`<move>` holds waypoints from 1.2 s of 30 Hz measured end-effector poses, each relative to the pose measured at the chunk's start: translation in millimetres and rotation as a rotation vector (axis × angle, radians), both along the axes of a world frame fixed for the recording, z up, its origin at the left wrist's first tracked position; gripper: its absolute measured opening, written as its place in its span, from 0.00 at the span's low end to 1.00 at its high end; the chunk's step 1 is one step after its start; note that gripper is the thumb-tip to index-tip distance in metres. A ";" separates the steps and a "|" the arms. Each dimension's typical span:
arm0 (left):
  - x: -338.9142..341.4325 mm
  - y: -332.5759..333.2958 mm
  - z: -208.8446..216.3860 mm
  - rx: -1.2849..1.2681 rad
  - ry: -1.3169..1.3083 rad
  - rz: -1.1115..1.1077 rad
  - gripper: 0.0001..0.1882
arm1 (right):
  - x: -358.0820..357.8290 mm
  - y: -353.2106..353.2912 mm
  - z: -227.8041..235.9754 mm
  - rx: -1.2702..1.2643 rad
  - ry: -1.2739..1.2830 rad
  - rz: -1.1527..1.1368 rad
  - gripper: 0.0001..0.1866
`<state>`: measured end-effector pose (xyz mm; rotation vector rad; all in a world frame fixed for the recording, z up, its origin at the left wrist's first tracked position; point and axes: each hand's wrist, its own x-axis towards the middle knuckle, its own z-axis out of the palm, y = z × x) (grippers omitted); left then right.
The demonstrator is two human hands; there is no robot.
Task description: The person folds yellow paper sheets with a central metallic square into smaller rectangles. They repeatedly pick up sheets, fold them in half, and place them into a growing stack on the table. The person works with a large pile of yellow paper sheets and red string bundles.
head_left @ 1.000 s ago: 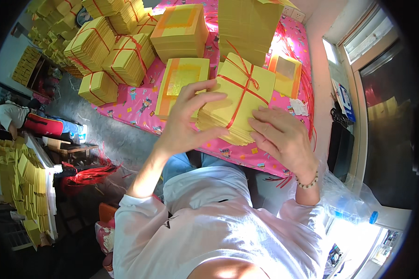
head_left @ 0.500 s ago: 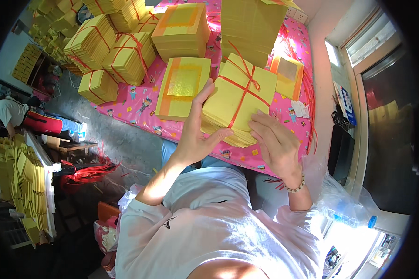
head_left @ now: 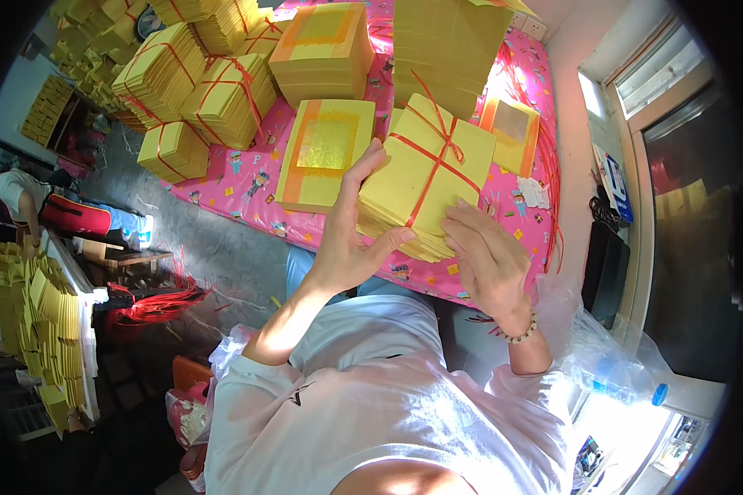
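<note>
Between my two hands is a stack of yellow paper [head_left: 404, 177], tied crosswise with red string [head_left: 425, 194] that ends in a bow on top. My left hand [head_left: 344, 239] grips the stack's left side, thumb along the near edge and fingers up the side. The fingers of my right hand [head_left: 487, 252] are bent against its near right corner. The stack is tilted toward me above the pink patterned tablecloth [head_left: 256, 177]. Just left of it lies a yellow paper stack with an orange-framed gold square [head_left: 322, 153].
Tied yellow bundles [head_left: 227, 99] stand at the far left of the table, beside a taller stack [head_left: 322, 62]. A big yellow block [head_left: 446, 54] rises behind. Loose red strings [head_left: 547, 181] hang along the right edge. Another person [head_left: 37, 202] is by a paper-laden table [head_left: 88, 330].
The tied stack has shifted very slightly in my hands, its far right corner a little further right. Both hands keep their hold. The other person's arm at the left has moved.
</note>
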<state>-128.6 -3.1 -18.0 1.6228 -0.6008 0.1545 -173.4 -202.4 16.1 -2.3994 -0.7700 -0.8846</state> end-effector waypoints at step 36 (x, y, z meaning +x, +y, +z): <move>19.6 20.7 -67.2 -0.242 0.631 -0.112 0.42 | -7.6 23.7 -38.7 0.755 0.559 -0.021 0.52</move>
